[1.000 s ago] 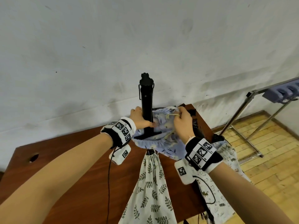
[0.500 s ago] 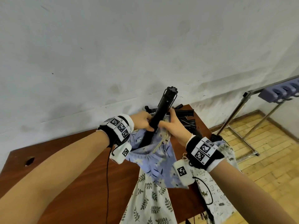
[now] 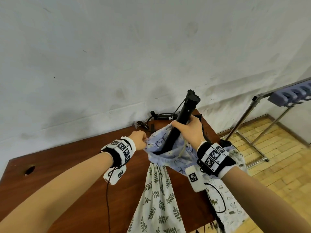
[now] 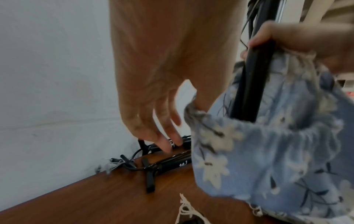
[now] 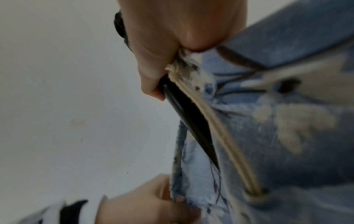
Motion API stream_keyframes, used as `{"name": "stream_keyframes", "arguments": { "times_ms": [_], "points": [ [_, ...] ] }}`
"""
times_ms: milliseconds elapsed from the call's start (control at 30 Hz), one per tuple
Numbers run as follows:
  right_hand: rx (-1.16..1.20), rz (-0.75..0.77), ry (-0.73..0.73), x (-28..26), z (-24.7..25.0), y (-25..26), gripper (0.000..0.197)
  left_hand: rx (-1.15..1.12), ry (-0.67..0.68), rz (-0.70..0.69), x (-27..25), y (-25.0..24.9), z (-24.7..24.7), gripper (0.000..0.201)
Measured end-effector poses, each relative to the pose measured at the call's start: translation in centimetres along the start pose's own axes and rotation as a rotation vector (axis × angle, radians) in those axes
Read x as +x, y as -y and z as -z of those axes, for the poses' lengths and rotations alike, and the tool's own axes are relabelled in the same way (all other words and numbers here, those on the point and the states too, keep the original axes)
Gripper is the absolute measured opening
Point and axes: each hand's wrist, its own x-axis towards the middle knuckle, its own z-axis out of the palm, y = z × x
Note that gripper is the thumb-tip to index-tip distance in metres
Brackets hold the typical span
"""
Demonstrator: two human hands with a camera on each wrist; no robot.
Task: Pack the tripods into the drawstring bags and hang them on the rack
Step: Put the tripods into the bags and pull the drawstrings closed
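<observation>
Right hand [image 3: 190, 130] wraps around the black folded tripod [image 3: 180, 121], grip tight on the shaft together with the far edge of the blue floral drawstring bag [image 3: 170, 153]. From the right wrist view I see the cream drawstring [image 5: 220, 133] bunched under those same fingers. Tripod tilts, top end leaning up and to the right toward the wall; its lower end sits inside the bag mouth, upper part well clear of the fabric.

Left hand [image 3: 138, 139] pinches the near-left rim of the bag with thumb and a finger; in the left wrist view the other fingers [image 4: 168, 136] hang loose and straight. Bag mouth is held apart between the two hands, above the brown tabletop [image 3: 67, 174].

More black tripods [image 3: 161, 117] lie at the far edge of the tabletop against the white wall [image 3: 117, 47]. A leaf-print bag [image 3: 156, 199] hangs off the near edge below the blue one; I note another pale printed bag [image 3: 230, 199] to the right, partly behind my right forearm.

Metal rack [image 3: 257, 118] stands on the wooden floor [image 3: 277, 165] at far right, well apart from the tabletop, with a row of blue-grey clips [image 3: 291, 95] on its top bar.
</observation>
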Motion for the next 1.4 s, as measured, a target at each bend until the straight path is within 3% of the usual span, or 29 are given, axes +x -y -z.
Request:
{"name": "stream_keyframes", "arguments": {
  "times_ms": [33,200,567,667,767,867,967,1067,1233,1333,1400],
  "points": [
    [0.009,-0.006,-0.018,0.2,0.1,0.1,0.021,0.013,0.014,0.024,0.3,0.3,-0.1,0.009],
    [-0.008,-0.027,-0.052,0.9,0.6,-0.1,0.02,-0.198,0.04,0.056,1.1,-0.3,1.4,0.034],
    [-0.223,-0.02,-0.078,1.0,2.6,0.4,0.022,0.259,-0.023,0.001,-0.6,-0.9,3.5,0.029],
    [-0.312,0.008,-0.021,0.9,2.7,0.9,0.026,0.043,0.059,0.01,-0.4,-1.4,4.5,0.033],
    [-0.319,-0.039,-0.054,1.7,4.4,1.1,0.027,-0.171,0.097,-0.018,-0.6,-1.0,7.5,0.028],
    [-0.249,-0.07,-0.03,1.5,5.4,1.1,0.026,-0.08,0.074,-0.079,-1.3,-1.3,10.0,0.025],
    [-0.254,-0.046,0.121,0.7,5.6,1.5,0.023,-0.111,0.022,-0.16,-1.9,-2.9,11.1,0.035],
    [-0.291,0.052,0.171,0.4,5.5,2.2,0.022,-0.222,0.146,-0.27,-2.7,-4.9,10.5,0.045],
    [-0.295,0.098,0.034,1.0,5.2,3.1,0.037,-0.348,0.281,-0.402,-3.5,-6.5,9.5,0.045],
    [-0.414,0.103,0.103,1.0,5.0,3.5,0.035,-0.328,0.338,-0.444,-3.9,-6.3,9.2,0.042],
    [-0.572,0.15,0.227,0.5,4.7,4.0,0.034,-0.435,0.282,-0.447,-3.7,-6.3,9.1,0.045]
  ]
}}
